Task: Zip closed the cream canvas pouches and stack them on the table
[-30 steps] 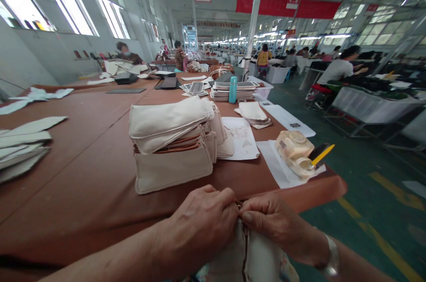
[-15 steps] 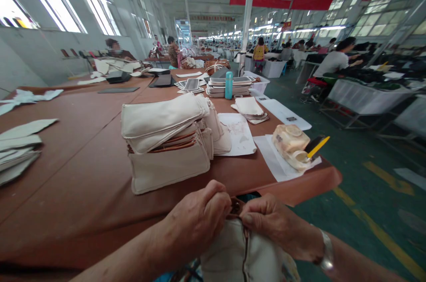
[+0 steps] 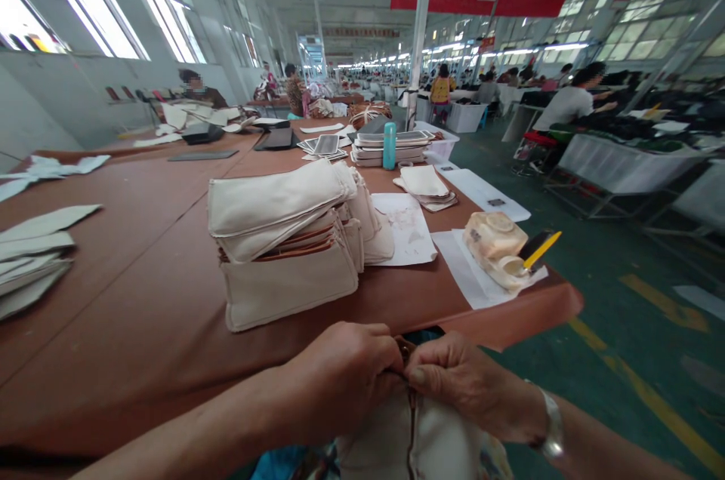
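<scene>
Low at the front, just off the table edge, a cream fabric piece (image 3: pixel 442 435) with a dark brown seam or slit down its middle lies under both hands. My left hand (image 3: pixel 351 378) is closed on its brown top edge, fingers bent inward. Right beside it, almost touching, my right hand (image 3: pixel 467 386) pinches the same edge between thumb and forefinger. A small metallic spot shows between the fingertips, too small to name. A thick stack of cream pieces with brown edges (image 3: pixel 291 280) lies on the table ahead of my hands.
On the brown-covered table (image 3: pixel 130 253) stand a stained container (image 3: pixel 492 235) with a yellow-handled tool (image 3: pixel 542 250), a turquoise bottle (image 3: pixel 389 146) and a white sheet (image 3: pixel 408 231). Cream pieces (image 3: pixel 34 261) lie at the left. A seated person (image 3: pixel 569 106) works at the right, beyond the aisle.
My left hand has moved slightly down and right, its fingers closing in on the right fingertips. The right hand stays nearly in place on the fabric edge.
</scene>
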### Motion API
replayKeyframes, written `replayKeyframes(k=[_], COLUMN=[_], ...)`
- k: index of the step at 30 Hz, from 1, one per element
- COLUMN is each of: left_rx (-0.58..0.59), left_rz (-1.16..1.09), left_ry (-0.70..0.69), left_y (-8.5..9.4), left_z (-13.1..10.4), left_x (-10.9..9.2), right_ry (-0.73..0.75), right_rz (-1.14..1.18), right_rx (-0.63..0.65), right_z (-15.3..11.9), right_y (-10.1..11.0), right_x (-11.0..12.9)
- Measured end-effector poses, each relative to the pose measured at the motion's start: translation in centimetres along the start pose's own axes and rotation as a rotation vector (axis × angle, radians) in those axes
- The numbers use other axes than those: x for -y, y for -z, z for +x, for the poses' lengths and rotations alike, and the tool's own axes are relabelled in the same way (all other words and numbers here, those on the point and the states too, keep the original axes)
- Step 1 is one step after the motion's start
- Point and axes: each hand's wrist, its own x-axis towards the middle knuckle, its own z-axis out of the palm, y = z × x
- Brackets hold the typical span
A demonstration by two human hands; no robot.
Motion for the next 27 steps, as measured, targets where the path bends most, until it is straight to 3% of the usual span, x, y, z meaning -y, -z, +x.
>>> replayKeyframes(k=[3,7,11,14,17,21,25,27], left_rx=[0.085,0.074,-0.018,-0.129,-0.188,-0.177,0.000,0.105], left_rz=[0.331,0.698,0.750,0.717,0.492,-0.058,-0.478,-0.639], left_ry=[-0.039,-0.109,-0.197,-0.358,-0.331,-0.122,0.145,0.201], left_y=[-0.1,-1.3,-2.3,-2.7,-2.8,-2.2,-1.6,-1.4], left_z=[0.2,0.1,-0.6,-1.4,-1.9,-1.5,-0.7,-0.4], left_x=[-0.8,-1.3,-0.5,0.6,1.2,1.1,1.2,1.3], right_ry=[-0.020,-0.060,-0.063,-0.006,0.045,0.139,0.140,0.111], right_rz=[0.050,0.159,0.234,0.098,-0.088,-0.173,-0.205,-0.245], right_rx=[-0.014,-0.048,-0.046,-0.025,0.005,0.049,0.070,0.068], right_z=[0.2,0.5,0.3,0.0,-0.2,-0.2,-0.2,-0.3], right_y=[-0.1,-0.5,-0.6,-0.4,-0.1,-0.1,-0.2,-0.1], right_x=[-0.4,-0.9,-0.6,0.2,1.0,1.9,2.5,2.8])
